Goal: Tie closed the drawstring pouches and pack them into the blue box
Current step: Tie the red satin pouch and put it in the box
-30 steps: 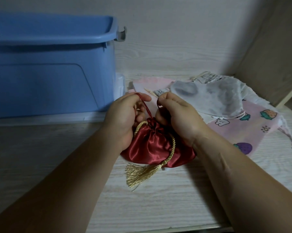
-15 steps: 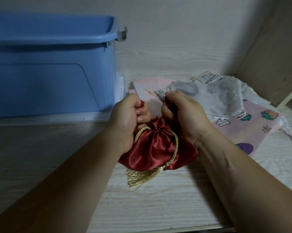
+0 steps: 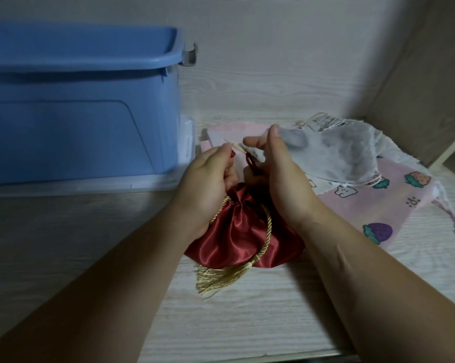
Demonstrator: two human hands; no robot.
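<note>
Head view: red pouch (image 3: 243, 231) lies between left hand (image 3: 208, 184) and right hand (image 3: 282, 176).

The box (image 3: 77, 113) runs off the left edge, and its inside cannot be seen. Both forearms are cut by the bottom edge. The red pouch's (image 3: 236, 231) neck is hidden behind the left hand (image 3: 208, 184) and right hand (image 3: 281, 176). The cord (image 3: 251, 162) vanishes into their curled fingers (image 3: 231, 176), so any knot cannot be told. The white pouch (image 3: 347, 150) covers part of the pink pouch (image 3: 394, 205).
</note>
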